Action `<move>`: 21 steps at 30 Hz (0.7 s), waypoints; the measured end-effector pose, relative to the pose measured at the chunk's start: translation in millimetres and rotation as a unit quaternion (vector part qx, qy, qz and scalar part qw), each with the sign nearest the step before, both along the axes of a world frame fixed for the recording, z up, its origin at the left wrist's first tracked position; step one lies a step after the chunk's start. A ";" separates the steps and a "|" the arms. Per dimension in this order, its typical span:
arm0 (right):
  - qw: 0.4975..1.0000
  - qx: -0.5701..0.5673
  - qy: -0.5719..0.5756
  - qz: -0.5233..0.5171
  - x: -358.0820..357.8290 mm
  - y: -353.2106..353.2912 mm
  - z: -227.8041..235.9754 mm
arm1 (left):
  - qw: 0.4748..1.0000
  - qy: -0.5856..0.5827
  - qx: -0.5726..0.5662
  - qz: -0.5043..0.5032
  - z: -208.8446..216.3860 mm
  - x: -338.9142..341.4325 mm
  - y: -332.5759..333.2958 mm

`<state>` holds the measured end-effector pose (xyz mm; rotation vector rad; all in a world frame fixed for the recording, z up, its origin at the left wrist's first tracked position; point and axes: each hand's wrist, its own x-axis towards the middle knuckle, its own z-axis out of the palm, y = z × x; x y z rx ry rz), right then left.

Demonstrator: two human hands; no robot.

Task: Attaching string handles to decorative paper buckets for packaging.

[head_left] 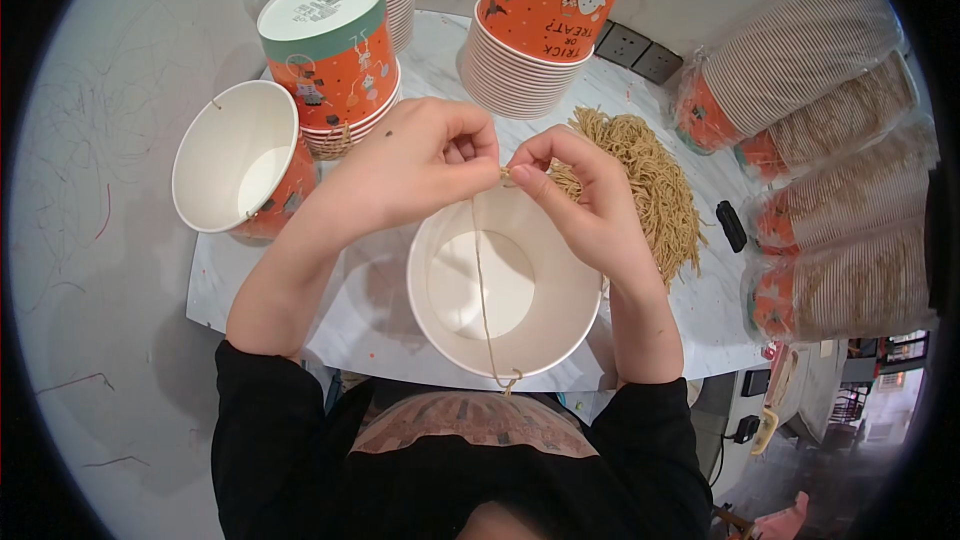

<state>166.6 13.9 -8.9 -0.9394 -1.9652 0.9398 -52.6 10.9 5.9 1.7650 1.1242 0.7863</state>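
Fingers point(550, 147) of both hands point(425, 150) point(595, 205) pinching cord point(481, 285), bucket point(560, 305) below, strand heap point(648, 180); stacked buckets point(525, 75) behind

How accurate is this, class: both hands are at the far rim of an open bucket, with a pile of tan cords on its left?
The side is wrong: the head view shows the pile of tan cords on the right of the bucket.

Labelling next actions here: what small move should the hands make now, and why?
Probably draw the cord snug at the bucket's far rim. The left hand and right hand meet there with fingers pinching it, while its other end looks fastened at the near rim, so the far end seems the one left to secure.
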 end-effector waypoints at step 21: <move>0.982 0.172 -0.078 0.030 0.8 3.4 7.0 | 0.992 0.029 0.109 0.048 -0.1 2.5 -1.4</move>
